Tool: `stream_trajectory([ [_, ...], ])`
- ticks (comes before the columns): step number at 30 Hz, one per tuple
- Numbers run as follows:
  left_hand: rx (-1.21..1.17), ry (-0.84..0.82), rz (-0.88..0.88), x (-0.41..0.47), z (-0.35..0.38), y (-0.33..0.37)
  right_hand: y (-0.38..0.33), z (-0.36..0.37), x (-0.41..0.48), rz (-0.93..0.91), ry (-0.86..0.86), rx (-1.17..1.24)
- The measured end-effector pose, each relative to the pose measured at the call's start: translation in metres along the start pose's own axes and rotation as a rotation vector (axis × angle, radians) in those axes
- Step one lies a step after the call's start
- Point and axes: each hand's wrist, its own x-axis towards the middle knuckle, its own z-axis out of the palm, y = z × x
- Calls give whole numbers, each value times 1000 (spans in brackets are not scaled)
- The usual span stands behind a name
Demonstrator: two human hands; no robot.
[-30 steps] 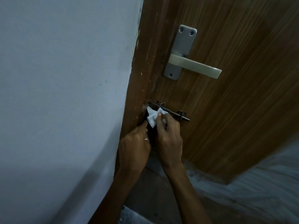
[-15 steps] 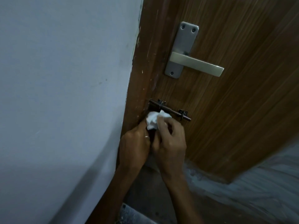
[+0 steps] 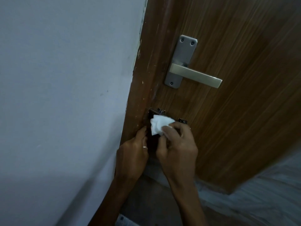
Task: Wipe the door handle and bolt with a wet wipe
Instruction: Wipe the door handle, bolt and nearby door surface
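Head view: right hand [image 3: 177,149] pinches the wipe [image 3: 158,125], now shifted along the bolt [image 3: 160,111]. Grip of left hand [image 3: 132,157] unclear; handle [image 3: 195,75] pending.

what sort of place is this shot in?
Likely indoors at a room doorway, perhaps a home: a wood-grain door with a metal lever handle and a sliding bolt, beside a plain painted wall.

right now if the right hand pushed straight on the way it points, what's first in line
Likely the bolt: the right hand pinches the wet wipe right at it, though depth is unclear.
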Motion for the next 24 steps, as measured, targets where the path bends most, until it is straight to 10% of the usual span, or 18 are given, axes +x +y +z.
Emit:
stream_trajectory([
  [16,-58,150,1,-9,-5,14,14,-34,42,-52,-358,-305],
  [24,-57,121,-42,-8,-6,15,-42,-62,105,-207,167,-235],
])
